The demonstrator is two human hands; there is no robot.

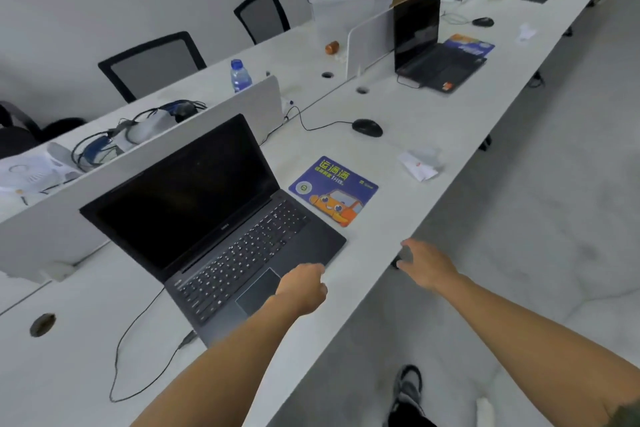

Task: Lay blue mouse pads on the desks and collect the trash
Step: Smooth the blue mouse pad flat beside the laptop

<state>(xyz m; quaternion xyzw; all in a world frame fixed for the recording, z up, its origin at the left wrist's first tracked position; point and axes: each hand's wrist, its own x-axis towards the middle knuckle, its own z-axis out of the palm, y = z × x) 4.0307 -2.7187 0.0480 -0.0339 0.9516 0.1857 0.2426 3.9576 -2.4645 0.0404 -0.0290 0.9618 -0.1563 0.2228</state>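
Note:
A blue mouse pad with an orange cartoon car lies flat on the white desk, just right of the near open laptop. Crumpled white trash rests further right near the desk's front edge. A second blue mouse pad lies partly under the far laptop. More white trash sits beyond it. My left hand hovers over the near laptop's front right corner, fingers curled with nothing in them. My right hand is spread at the desk's front edge, holding nothing.
A black mouse with its cable lies behind the near pad. White dividers separate the desks. A water bottle, cables and headsets lie on the far side. Office chairs stand behind. A clear bin sits further along.

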